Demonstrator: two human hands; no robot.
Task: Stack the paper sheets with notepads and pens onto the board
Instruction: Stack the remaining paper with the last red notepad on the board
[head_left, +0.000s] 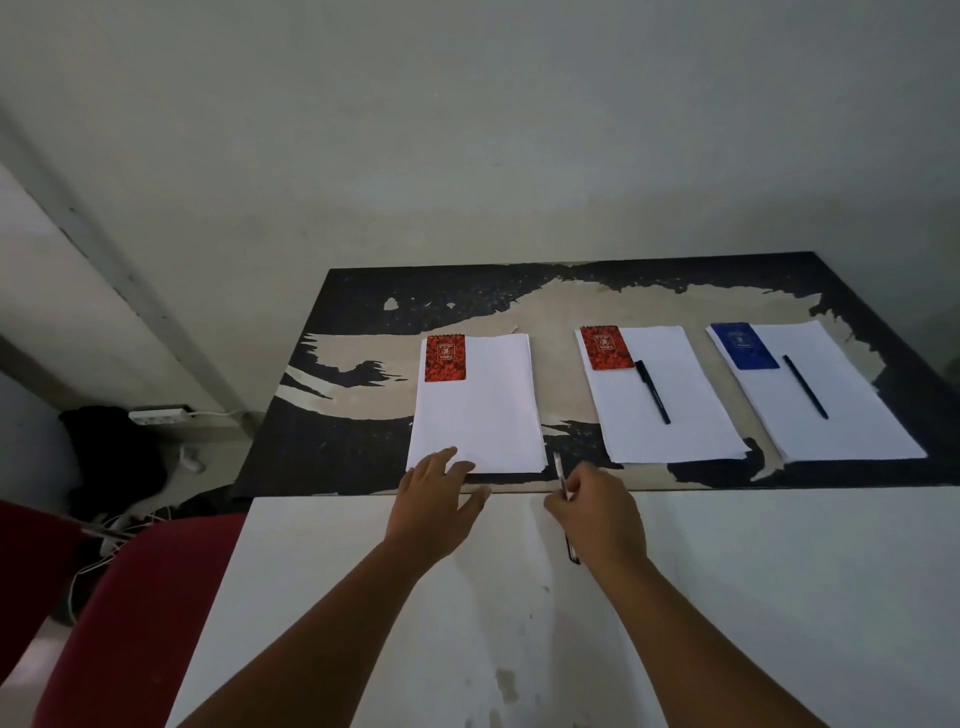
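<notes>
left hand (435, 493) flat, fingers spread on near paper sheets (478, 405); right hand (597, 512) pinches pen (563, 499). sheets look thin, floppy, slippery: lift by near edge.

Single head-worn wide-angle view, looking forward and steeply down from above the near edge of a white board (727, 597). Both forearms entering from the bottom of frame, close to the lens. Worn black table (363, 447) at mid-distance beyond the board; pale wall (467, 130) filling the upper half, edges bowed by the lens.
</notes>
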